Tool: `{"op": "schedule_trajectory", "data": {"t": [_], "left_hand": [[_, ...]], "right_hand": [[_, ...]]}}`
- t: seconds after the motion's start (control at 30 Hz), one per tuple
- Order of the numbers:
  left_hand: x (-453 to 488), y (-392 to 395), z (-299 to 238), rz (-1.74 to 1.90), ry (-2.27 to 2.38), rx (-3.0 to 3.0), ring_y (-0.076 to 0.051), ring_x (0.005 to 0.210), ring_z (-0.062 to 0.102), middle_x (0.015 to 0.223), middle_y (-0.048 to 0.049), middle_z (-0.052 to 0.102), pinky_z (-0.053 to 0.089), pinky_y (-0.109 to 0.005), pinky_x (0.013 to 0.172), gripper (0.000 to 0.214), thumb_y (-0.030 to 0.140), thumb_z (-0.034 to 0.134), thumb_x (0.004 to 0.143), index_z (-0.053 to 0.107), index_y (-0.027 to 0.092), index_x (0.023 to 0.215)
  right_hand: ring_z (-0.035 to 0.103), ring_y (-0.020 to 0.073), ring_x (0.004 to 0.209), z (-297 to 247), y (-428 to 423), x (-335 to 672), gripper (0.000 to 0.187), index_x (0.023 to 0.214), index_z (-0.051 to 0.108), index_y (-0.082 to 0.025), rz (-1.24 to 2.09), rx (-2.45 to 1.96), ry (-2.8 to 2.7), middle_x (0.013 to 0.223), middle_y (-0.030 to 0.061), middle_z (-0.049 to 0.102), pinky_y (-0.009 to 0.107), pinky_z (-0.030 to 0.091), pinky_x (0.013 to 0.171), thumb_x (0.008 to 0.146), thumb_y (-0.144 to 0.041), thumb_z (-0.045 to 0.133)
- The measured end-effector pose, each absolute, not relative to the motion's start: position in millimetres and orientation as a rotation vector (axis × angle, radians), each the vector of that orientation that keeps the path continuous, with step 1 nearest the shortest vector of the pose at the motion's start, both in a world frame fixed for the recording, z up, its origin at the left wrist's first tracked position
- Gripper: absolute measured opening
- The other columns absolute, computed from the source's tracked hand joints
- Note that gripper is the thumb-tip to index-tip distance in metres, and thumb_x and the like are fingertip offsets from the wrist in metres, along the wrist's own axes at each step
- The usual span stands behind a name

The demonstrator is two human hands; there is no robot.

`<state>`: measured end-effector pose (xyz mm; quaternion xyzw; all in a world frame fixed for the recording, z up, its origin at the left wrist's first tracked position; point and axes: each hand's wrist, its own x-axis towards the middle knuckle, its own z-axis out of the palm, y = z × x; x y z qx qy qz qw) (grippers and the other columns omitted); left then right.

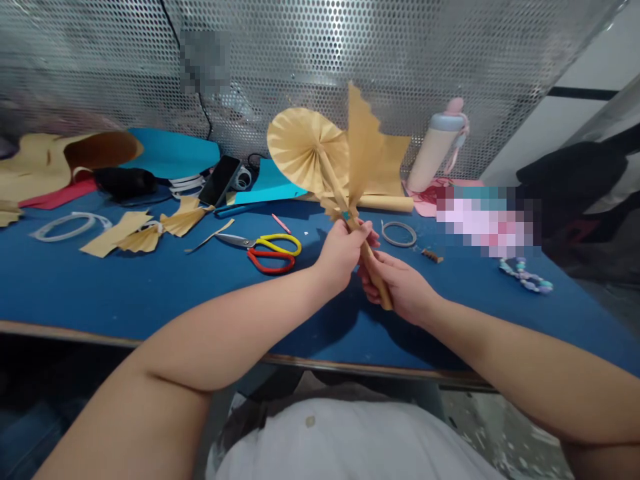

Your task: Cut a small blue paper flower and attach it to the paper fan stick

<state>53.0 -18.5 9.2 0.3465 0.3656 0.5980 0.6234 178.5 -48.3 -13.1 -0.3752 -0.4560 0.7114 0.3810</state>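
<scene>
Both hands grip a rolled brown paper stem [377, 277], tilted above the blue table. Around its upper part wraps my left hand [343, 253], fingers closed just below a small turquoise spot where paper pieces meet. Lower down, my right hand [397, 283] is closed on the same stem near its bottom end. From the top spread a round pleated paper fan [300, 147] on the left and an upright jagged-edged paper piece [363, 143] on the right. Scissors [273, 253] with red and yellow handles lie on the table left of my hands.
Pleated paper scraps [140, 237], a phone [220, 180], a clear tube coil [70, 227] and blue sheets [173, 153] lie to the left. A grey coil [399, 235], a bottle [435, 150] and a bead bracelet [525, 277] are at right. A perforated metal panel [310, 60] stands behind.
</scene>
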Motion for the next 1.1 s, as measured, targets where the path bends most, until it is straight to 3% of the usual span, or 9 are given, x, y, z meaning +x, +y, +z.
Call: {"op": "schedule_trajectory", "data": {"t": [0.1, 0.27, 0.43, 0.57, 0.97, 1.1], "left_hand": [[53.0, -20.6, 11.5, 1.344, 0.838, 0.814, -0.011, 0.058, 0.06, 0.065, 0.0007, 0.065, 0.039, -0.018, 0.048, 0.019, 0.029, 0.07, 0.087, 0.055, 0.019, 0.079], [56.1, -23.3, 14.3, 1.303, 0.769, 0.828, -0.014, 0.06, 0.068, 0.064, -0.0015, 0.068, 0.054, -0.024, 0.063, 0.024, 0.038, 0.054, 0.099, 0.055, 0.019, 0.085], [58.6, -23.1, 12.3, 1.308, 0.753, 0.865, -0.01, 0.045, 0.056, 0.051, 0.0056, 0.053, 0.042, -0.018, 0.045, 0.033, 0.046, 0.059, 0.096, 0.048, 0.021, 0.078], [59.4, -24.6, 14.8, 1.334, 0.744, 0.871, -0.009, 0.044, 0.05, 0.052, 0.0071, 0.046, 0.035, -0.017, 0.039, 0.039, 0.051, 0.059, 0.094, 0.043, 0.022, 0.075], [59.1, -13.0, 13.0, 1.375, 0.692, 0.803, -0.007, 0.04, 0.045, 0.049, 0.0072, 0.044, 0.035, -0.019, 0.042, 0.041, 0.051, 0.062, 0.093, 0.046, 0.02, 0.072], [38.5, 15.9, 22.0, 1.512, 0.683, 0.698, -0.005, 0.037, 0.036, 0.046, 0.0106, 0.035, 0.039, -0.018, 0.048, 0.041, 0.05, 0.054, 0.099, 0.043, 0.021, 0.071]], "right_hand": [[0.043, 0.0082, 0.046, -14.3, -50.1, 177.5, 0.044, 0.088, 0.049, -0.02, 1.874, -0.93, -1.119, 0.063, -0.0023, 0.059, 0.021, 0.033, 0.043, 0.081, -0.056, 0.074], [0.039, 0.0065, 0.045, -15.5, -56.1, 173.1, 0.044, 0.087, 0.047, -0.021, 1.994, -0.843, -1.043, 0.063, -0.0032, 0.057, 0.019, 0.032, 0.043, 0.085, -0.059, 0.069], [0.03, 0.0035, 0.043, -16.3, -61.0, 168.9, 0.041, 0.086, 0.048, -0.02, 2.048, -0.801, -1.003, 0.058, -0.0062, 0.05, 0.015, 0.025, 0.043, 0.087, -0.055, 0.069], [0.028, 0.0026, 0.044, -16.2, -64.5, 166.8, 0.042, 0.086, 0.046, -0.02, 2.065, -0.78, -0.974, 0.057, -0.0075, 0.048, 0.014, 0.023, 0.043, 0.087, -0.055, 0.069], [0.027, 0.002, 0.043, -18.2, -68.1, 163.1, 0.044, 0.085, 0.043, -0.02, 2.042, -0.79, -0.96, 0.056, -0.0087, 0.047, 0.013, 0.024, 0.043, 0.085, -0.055, 0.071], [0.03, 0.0025, 0.042, -21.6, -78.8, 161.0, 0.042, 0.085, 0.046, -0.02, 2.099, -0.84, -0.982, 0.054, -0.0075, 0.049, 0.013, 0.024, 0.042, 0.086, -0.053, 0.071]]}}
